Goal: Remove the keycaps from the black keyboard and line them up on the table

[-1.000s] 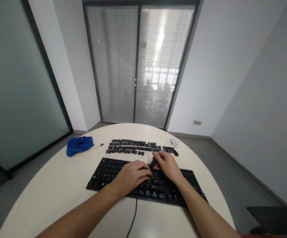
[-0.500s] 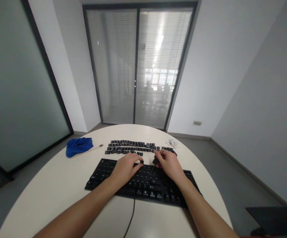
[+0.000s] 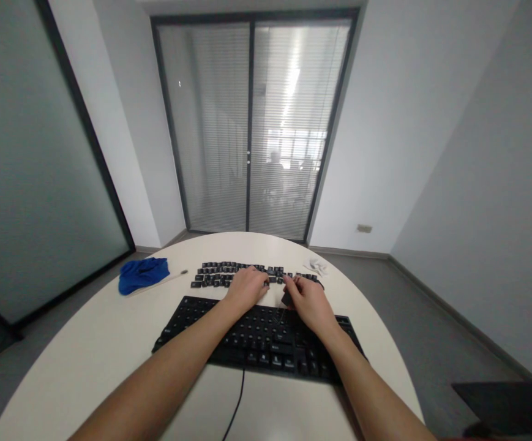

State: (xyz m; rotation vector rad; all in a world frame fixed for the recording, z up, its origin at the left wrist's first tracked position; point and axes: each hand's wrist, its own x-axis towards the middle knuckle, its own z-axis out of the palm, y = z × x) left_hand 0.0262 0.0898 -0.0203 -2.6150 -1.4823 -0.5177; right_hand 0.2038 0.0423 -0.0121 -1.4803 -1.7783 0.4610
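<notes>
A black keyboard [image 3: 266,352] lies on the table under my forearms, with many of its keys taken off and bare key posts showing. Beyond it, loose black keycaps [image 3: 213,280] are laid out in rows. My left hand [image 3: 247,286] reaches over the near row, thumb and fingers pinched on a small dark keycap [image 3: 266,283] partly hidden by the fingertips. My right hand [image 3: 309,301] hovers above the keyboard's right half, closed round the black handle of a wire keycap puller [image 3: 286,299]. The puller's thin wires point down towards the keys.
A blue cloth [image 3: 142,274] lies at the table's left, beside a thin brush [image 3: 167,279] with a dark tip. Crumpled white tissue [image 3: 316,266] sits at the back right. The keyboard cable [image 3: 234,413] runs off the near edge of the round table [image 3: 109,343].
My left hand has moved forward from above the keyboard to the rows of loose keycaps, carrying the keycap. My right hand stays nearly in place with the puller.
</notes>
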